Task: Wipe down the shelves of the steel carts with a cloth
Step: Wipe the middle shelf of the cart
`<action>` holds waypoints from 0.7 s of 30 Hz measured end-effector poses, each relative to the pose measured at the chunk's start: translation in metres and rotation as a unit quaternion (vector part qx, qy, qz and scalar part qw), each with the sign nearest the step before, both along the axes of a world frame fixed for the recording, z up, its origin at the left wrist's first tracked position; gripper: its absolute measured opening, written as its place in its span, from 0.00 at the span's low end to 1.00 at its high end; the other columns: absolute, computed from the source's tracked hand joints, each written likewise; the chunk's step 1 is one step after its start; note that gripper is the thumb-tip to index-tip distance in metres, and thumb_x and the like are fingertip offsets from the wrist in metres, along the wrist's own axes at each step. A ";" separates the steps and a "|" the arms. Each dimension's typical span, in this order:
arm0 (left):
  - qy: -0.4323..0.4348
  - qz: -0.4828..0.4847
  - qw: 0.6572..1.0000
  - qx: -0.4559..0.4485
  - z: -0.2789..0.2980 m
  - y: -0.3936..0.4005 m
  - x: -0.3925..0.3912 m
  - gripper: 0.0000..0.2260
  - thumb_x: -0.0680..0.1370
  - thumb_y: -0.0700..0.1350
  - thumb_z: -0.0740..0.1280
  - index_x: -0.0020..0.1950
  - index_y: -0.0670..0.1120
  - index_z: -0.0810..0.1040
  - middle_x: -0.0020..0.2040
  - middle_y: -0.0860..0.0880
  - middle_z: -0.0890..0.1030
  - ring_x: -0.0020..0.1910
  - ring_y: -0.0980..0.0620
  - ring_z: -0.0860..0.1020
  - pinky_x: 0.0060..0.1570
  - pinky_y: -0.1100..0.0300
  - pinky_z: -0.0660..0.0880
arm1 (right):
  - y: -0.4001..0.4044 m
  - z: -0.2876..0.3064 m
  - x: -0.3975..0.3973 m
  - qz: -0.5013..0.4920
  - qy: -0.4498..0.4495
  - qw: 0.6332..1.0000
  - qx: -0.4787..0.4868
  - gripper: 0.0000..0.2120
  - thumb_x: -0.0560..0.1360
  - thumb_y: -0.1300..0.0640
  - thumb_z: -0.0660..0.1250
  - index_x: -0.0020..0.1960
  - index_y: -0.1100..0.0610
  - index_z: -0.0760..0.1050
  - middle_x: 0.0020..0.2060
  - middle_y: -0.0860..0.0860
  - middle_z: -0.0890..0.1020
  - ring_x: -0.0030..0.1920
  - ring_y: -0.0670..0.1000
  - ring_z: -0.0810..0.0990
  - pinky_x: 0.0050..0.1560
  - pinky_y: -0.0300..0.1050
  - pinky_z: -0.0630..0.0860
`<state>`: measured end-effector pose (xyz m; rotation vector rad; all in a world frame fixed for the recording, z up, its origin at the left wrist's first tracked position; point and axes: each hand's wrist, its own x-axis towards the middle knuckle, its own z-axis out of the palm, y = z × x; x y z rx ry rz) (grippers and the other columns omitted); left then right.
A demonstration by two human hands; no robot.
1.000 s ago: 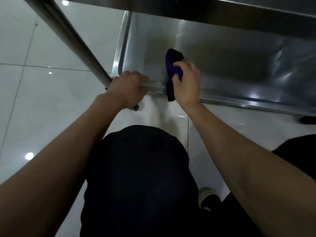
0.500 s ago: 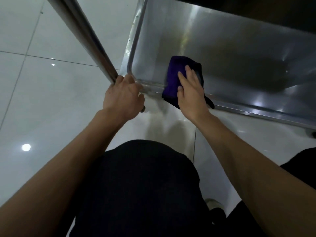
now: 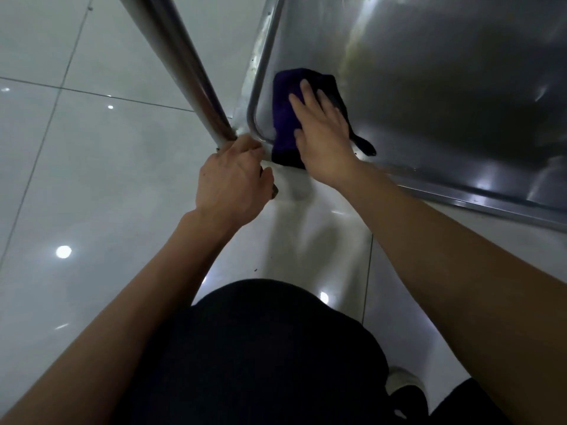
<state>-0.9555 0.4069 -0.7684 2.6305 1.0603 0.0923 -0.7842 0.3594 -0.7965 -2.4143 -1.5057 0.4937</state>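
A low steel cart shelf [image 3: 429, 87] with a raised rim fills the upper right. A purple cloth [image 3: 285, 118] lies flat in its near left corner. My right hand [image 3: 322, 133] presses on the cloth with fingers spread, palm down. My left hand [image 3: 233, 182] grips the cart's near left corner, at the foot of the steel post [image 3: 181, 65] that rises up and to the left. Part of the cloth hangs over the front rim.
Glossy white floor tiles [image 3: 92, 179] surround the cart on the left and below. My dark-clad knees [image 3: 260, 348] sit at the bottom centre, with a shoe [image 3: 402, 378] at the lower right. The shelf stretches away to the right.
The cloth went from bunched in my right hand at the front rim to spread flat on the shelf, and my hand pushed it further in. The view dropped closer to the shelf.
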 end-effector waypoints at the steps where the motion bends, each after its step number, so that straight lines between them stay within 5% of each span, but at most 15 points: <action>1: -0.002 -0.002 1.000 -0.001 0.000 0.001 0.000 0.12 0.78 0.46 0.62 0.56 0.46 0.82 0.59 0.52 0.78 0.54 0.46 0.78 0.49 0.50 0.77 | 0.006 -0.001 -0.001 -0.001 0.001 1.000 0.005 0.29 0.83 0.60 0.55 0.81 0.52 0.51 0.81 0.50 0.46 0.80 0.54 0.45 0.79 0.56 0.46; 12: 0.074 -0.039 0.997 0.001 0.005 0.005 0.002 0.14 0.78 0.51 0.65 0.55 0.42 0.78 0.58 0.47 0.74 0.47 0.40 0.78 0.42 0.52 0.71 | 0.041 -0.006 -0.006 0.034 -0.008 0.999 -0.007 0.32 0.80 0.63 0.59 0.80 0.44 0.55 0.81 0.48 0.44 0.80 0.55 0.43 0.79 0.57 0.45; 21: 0.119 -0.096 0.988 0.016 0.032 0.010 0.028 0.14 0.79 0.51 0.63 0.59 0.46 0.80 0.58 0.47 0.78 0.51 0.43 0.80 0.47 0.47 0.78 | 0.002 -0.005 0.007 -0.010 -0.015 1.000 -0.006 0.34 0.80 0.64 0.60 0.81 0.49 0.52 0.81 0.50 0.44 0.80 0.58 0.45 0.79 0.57 0.47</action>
